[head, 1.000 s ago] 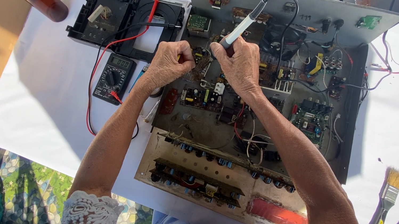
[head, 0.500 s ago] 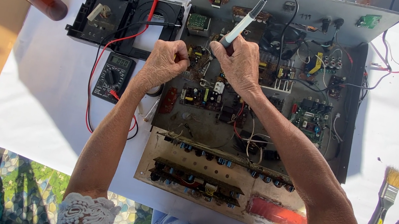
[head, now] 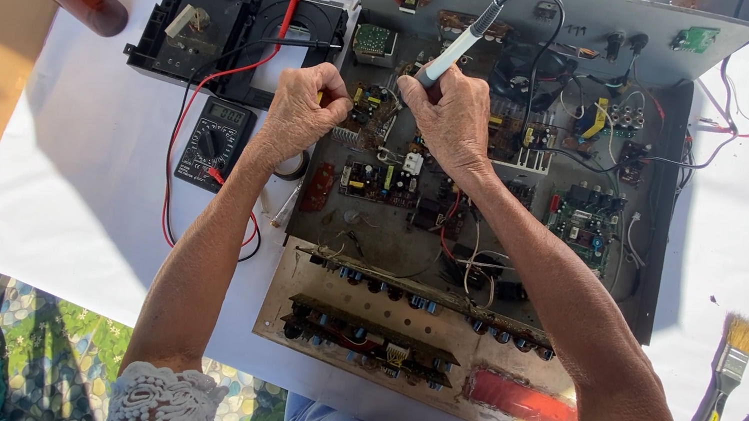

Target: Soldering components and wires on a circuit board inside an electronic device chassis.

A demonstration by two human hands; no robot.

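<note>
Iron sits gripped pen-like in the right hand, tip hidden under its fingers on the board. Left hand is fisted just beside; contents unclear. Best brace both wrists on the chassis, touching briefly.

Harsh, sharp sunlight; hard shadows and glare on white sheet.

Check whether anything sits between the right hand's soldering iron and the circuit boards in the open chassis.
Nothing visible does. The right hand grips the soldering iron over the circuit boards, but that hand hides the tip. The left hand, fisted, is beside it at the open chassis edge, not under the iron.
</note>
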